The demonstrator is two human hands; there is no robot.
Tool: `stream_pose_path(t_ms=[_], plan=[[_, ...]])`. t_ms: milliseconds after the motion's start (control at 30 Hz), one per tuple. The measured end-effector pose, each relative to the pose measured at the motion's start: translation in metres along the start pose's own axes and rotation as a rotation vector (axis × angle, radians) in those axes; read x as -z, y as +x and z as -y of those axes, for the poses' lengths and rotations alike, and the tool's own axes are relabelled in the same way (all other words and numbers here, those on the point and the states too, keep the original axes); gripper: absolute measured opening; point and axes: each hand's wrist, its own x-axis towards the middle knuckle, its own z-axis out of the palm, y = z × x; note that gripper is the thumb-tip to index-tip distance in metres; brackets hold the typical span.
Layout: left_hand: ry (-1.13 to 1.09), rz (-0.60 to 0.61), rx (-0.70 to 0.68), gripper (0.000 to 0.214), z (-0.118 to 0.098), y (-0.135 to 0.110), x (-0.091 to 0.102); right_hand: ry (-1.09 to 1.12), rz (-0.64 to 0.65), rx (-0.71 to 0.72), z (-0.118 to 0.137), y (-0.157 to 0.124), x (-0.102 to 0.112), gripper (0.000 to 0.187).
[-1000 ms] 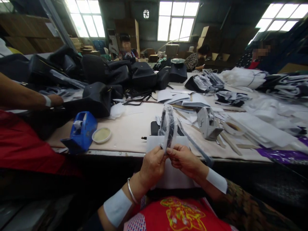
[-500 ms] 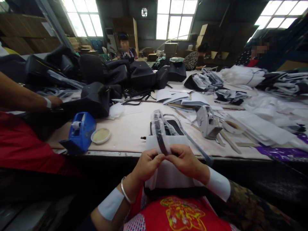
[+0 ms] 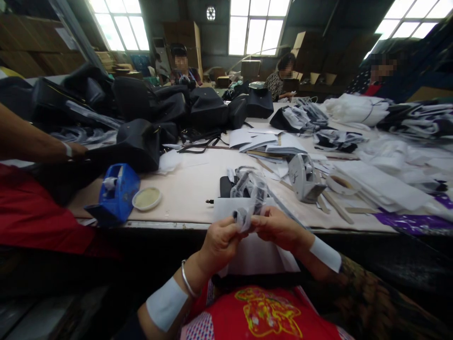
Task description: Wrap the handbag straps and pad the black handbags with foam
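Observation:
A bag strap wrapped in clear plastic [image 3: 260, 191] loops up between my hands over a dark bag. My left hand [image 3: 221, 241] is closed on the wrapped strap near its lower end. Close beside it, my right hand [image 3: 274, 229] pinches the same strap, fingertips almost meeting the left ones. Beneath them a white sheet [image 3: 260, 255] covers most of the bag, whose black part [image 3: 225, 187] shows at the table side. The bag leans from the table edge toward my lap. A small black zip pull [image 3: 210, 201] sticks out at its left.
To the left stand a blue tape dispenser [image 3: 118, 193] and a round dish [image 3: 146, 199]; a grey tape dispenser [image 3: 305, 179] is at the right. Black bags [image 3: 138, 144] pile up behind. Paper sheets [image 3: 269, 141] lie mid-table. A co-worker's arm [image 3: 31, 137] reaches in from the left.
The wrapped strap, upright and stretched before, is now bent and bunched between my hands, its loop shifted right. My right hand has turned and moved slightly right.

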Motion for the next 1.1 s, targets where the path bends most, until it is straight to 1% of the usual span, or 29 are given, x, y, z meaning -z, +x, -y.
stream_pose_path(t_ms=[33, 67, 100, 133, 167, 200, 267, 333, 367, 433, 500, 533, 567, 600, 633, 667, 733, 800, 867, 933, 967, 1000, 1067, 1100], plan=[[0.050, 0.023, -0.032, 0.023, 0.002, -0.002, 0.001, 0.067, -0.010, -0.050, 0.000, 0.001, -0.002, 0.047], [0.074, 0.034, -0.043, 0.024, 0.004, -0.003, 0.001, 0.100, -0.030, -0.063, -0.001, 0.002, -0.004, 0.044], [0.073, 0.036, -0.035, 0.023, 0.005, -0.004, 0.002, 0.099, -0.049, -0.042, -0.001, 0.003, -0.006, 0.041], [0.047, 0.035, -0.006, 0.020, 0.005, -0.003, 0.004, 0.059, -0.067, 0.012, -0.002, 0.003, -0.009, 0.037], [-0.009, 0.038, 0.045, 0.018, 0.005, -0.001, 0.005, -0.031, -0.084, 0.090, -0.003, 0.003, -0.011, 0.033], [-0.093, 0.037, 0.116, 0.020, 0.003, 0.001, 0.007, -0.170, -0.102, 0.182, -0.004, 0.003, -0.012, 0.029], [-0.278, 0.015, 0.284, 0.029, 0.000, 0.006, 0.007, -0.545, -0.146, 0.378, -0.009, 0.002, -0.014, 0.021], [-0.363, -0.065, 0.401, 0.033, -0.004, 0.010, 0.002, -0.929, -0.207, 0.539, -0.016, 0.002, -0.015, 0.020], [-0.341, -0.122, 0.419, 0.031, -0.006, 0.011, -0.002, -1.090, -0.247, 0.590, -0.020, 0.001, -0.016, 0.021], [-0.234, -0.225, 0.392, 0.025, -0.007, 0.011, -0.011, -1.324, -0.341, 0.625, -0.028, 0.001, -0.018, 0.023], [-0.161, -0.283, 0.329, 0.021, -0.006, 0.010, -0.018, -1.425, -0.392, 0.600, -0.030, -0.001, -0.020, 0.023], [-0.151, -0.285, 0.290, 0.020, -0.006, 0.010, -0.020, -1.414, -0.375, 0.587, -0.028, -0.003, -0.020, 0.022], [-0.151, -0.282, 0.247, 0.018, -0.005, 0.009, -0.020, -1.360, -0.327, 0.572, -0.025, -0.004, -0.019, 0.020], [-0.147, -0.274, 0.203, 0.016, -0.004, 0.009, -0.019, -1.261, -0.257, 0.544, -0.020, -0.006, -0.018, 0.018], [-0.132, -0.259, 0.158, 0.015, -0.003, 0.008, -0.016, -1.118, -0.178, 0.500, -0.014, -0.008, -0.015, 0.018], [-0.105, -0.238, 0.115, 0.015, -0.003, 0.007, -0.013, -0.936, -0.103, 0.436, -0.008, -0.009, -0.012, 0.022], [-0.029, -0.161, 0.042, 0.018, -0.001, 0.005, -0.006, -0.523, -0.001, 0.264, 0.001, -0.009, -0.006, 0.037], [0.034, -0.053, -0.011, 0.021, 0.001, 0.002, -0.001, -0.172, 0.036, 0.112, 0.006, -0.007, -0.002, 0.046], [0.063, 0.024, -0.032, 0.021, 0.004, -0.001, 0.002, 0.028, 0.020, 0.005, 0.006, -0.003, -0.001, 0.049], [0.068, 0.049, -0.021, 0.019, 0.005, -0.003, 0.004, 0.083, -0.018, -0.051, 0.003, 0.000, -0.005, 0.047], [0.060, 0.055, -0.008, 0.018, 0.006, -0.003, 0.004, 0.065, -0.039, -0.051, 0.002, 0.002, -0.007, 0.044], [0.041, 0.063, 0.009, 0.017, 0.006, -0.003, 0.005, 0.016, -0.058, -0.019, 0.000, 0.003, -0.010, 0.041], [-0.062, 0.072, 0.094, 0.015, 0.005, -0.001, 0.007, -0.200, -0.110, 0.141, -0.003, 0.004, -0.015, 0.033], [-0.163, 0.060, 0.172, 0.018, 0.004, 0.001, 0.008, -0.363, -0.148, 0.252, -0.005, 0.004, -0.017, 0.030]])
